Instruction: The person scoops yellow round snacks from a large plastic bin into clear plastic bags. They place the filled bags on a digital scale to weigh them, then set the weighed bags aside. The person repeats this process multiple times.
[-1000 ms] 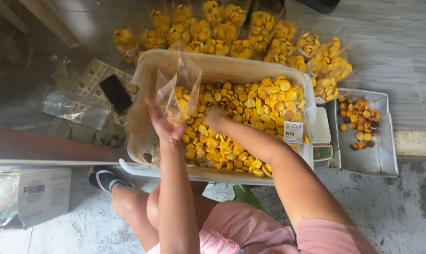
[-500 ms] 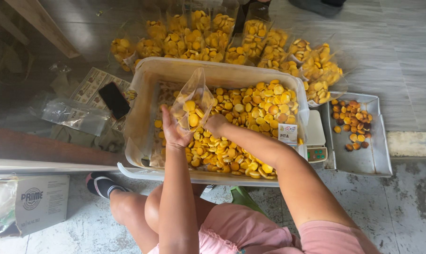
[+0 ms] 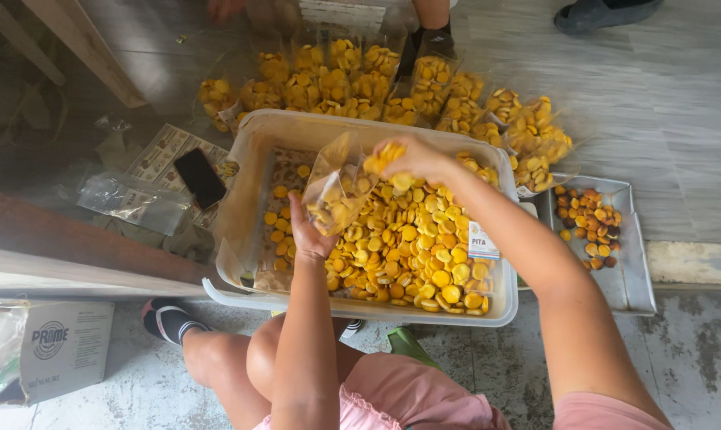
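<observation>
Now we fill a clear plastic bag (image 3: 334, 191) over the tub.

Our left hand (image 3: 309, 231) is clamped on the bag's lower edge; our right hand (image 3: 412, 158), at two o'clock from it, is closed around yellow round crackers (image 3: 384, 155) at the bag's mouth, above the white plastic tub (image 3: 249, 171) of crackers.

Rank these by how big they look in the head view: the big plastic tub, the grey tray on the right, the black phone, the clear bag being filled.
1. plastic tub
2. grey tray
3. clear bag, held by the left hand; it is raised nearer the camera, so its lead over the phone is unsure
4. black phone
</observation>
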Demonstrator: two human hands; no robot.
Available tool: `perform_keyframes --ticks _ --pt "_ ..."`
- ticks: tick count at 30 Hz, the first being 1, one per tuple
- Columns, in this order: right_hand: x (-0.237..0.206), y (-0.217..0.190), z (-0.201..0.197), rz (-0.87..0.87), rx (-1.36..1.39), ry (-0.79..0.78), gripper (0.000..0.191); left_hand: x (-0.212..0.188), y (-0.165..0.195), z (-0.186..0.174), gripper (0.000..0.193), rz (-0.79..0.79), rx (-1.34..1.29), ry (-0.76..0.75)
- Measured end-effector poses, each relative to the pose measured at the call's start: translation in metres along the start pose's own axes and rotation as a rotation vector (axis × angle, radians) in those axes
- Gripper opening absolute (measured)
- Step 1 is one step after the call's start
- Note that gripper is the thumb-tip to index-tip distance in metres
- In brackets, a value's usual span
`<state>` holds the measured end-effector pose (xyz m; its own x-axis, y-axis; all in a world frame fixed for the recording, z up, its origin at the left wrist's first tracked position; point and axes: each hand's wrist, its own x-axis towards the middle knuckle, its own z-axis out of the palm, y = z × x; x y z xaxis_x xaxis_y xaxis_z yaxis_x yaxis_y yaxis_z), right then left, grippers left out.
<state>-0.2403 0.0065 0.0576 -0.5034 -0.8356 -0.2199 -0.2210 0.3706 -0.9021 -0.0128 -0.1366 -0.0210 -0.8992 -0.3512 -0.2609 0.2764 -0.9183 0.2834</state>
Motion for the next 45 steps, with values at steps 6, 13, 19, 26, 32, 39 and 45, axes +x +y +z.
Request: perform_keyframes --ticks 6,13,19,26,32,39,45 --pt "-0.028 -0.110 -0.024 0.094 0.596 -0.062 0.052 0.002 -0.005 -0.002 0.084 0.012 0.006 0.053" --pt "-0.009 -0.110 0.015 0.165 -0.333 -0.128 0.058 0.002 -0.005 0.001 0.090 -0.018 0.028 -0.013" --pt "-0.001 -0.101 0.033 -0.024 -0.427 -0.509 0.085 0.003 -0.011 0.003 0.088 -0.084 0.097 -0.080" --pt "0.018 -0.068 0.006 -0.413 0.006 0.390 0.026 0.008 0.003 0.004 0.080 0.116 -0.102 -0.055" --pt "0.073 0.020 0.115 -0.317 -0.749 -0.202 0.016 0.008 0.046 0.009 0.081 0.339 -0.168 -0.088" --pt "0.114 0.014 0.210 -0.298 -0.809 -0.004 0.082 0.004 0.063 0.002 0.078 0.411 -0.205 -0.048" --pt "0.064 0.060 0.177 -0.082 -1.321 -0.386 0.097 0.021 0.053 -0.005 0.075 0.390 -0.237 -0.057"
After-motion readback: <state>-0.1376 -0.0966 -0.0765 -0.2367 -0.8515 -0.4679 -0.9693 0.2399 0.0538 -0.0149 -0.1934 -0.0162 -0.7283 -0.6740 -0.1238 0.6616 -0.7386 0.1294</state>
